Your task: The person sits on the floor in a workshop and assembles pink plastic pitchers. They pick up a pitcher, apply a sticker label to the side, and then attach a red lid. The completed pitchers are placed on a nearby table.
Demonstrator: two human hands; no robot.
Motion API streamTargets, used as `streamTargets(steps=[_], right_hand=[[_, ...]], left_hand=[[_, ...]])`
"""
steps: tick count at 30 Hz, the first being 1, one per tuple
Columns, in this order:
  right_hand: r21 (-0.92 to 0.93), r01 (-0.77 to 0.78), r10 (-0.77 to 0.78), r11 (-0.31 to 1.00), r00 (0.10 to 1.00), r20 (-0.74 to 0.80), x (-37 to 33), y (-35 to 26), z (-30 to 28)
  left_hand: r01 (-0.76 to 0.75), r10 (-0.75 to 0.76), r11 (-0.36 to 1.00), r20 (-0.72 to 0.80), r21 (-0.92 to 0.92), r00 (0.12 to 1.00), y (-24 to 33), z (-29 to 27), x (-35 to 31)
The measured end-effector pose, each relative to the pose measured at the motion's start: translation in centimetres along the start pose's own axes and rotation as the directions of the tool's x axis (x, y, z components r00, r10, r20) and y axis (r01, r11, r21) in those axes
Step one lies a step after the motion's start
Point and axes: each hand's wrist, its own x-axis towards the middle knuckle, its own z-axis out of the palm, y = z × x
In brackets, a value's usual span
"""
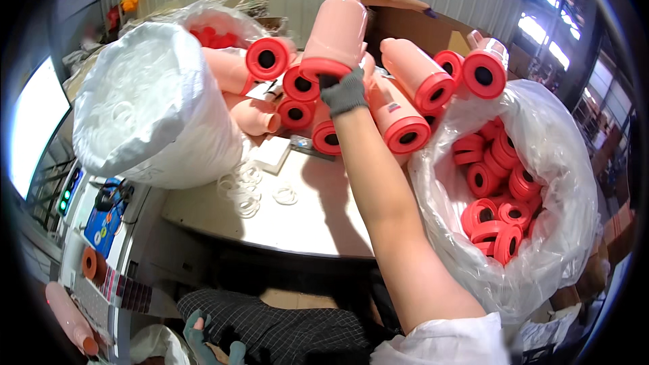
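Observation:
Stretched forward over the table, my right hand (345, 93) in a dark grey glove grips a glossy pink bottle (336, 27) by its red ring-shaped base. The bottle stands tilted above a pile of similar pink bottles (399, 113), lying with their red, black-centred ends toward me. The glove covers part of the held base. Low at the left, by my checked trouser leg, my left hand (203, 341) in a grey-green glove has its fingers apart and shows a bare fingertip. Nothing shows in it, and the lower edge cuts it off.
A clear-lined bag of red rings (497, 182) stands right of the table (318, 223). A white sack (159, 94) stands at left. Loose white rings (243, 189) lie near a small grey box (312, 145). Another person's arm (399, 2) reaches out behind the pile.

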Motion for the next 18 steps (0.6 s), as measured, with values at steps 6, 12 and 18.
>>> streamTargets(steps=[6,12,18], right_hand=[[-0.073,-0.426,0.37,0.902,0.849,-0.377,-2.1,-3.1,0.5],[-0.63,0.437,-0.651,0.643,0.745,-0.148,-10.5,-30.3,-7.4],[-0.705,0.264,-0.724,0.659,0.479,-0.497,-17.7,-54.0,-13.7]], left_hand=[[0.224,-0.222,0.97,0.032,-0.094,0.975,-1.9,0.8,0.7],[0.307,-0.301,0.94,0.065,-0.146,0.952,-8.2,1.0,-2.1],[0.397,-0.393,0.917,0.069,-0.05,0.917,-7.9,0.6,-1.4]])
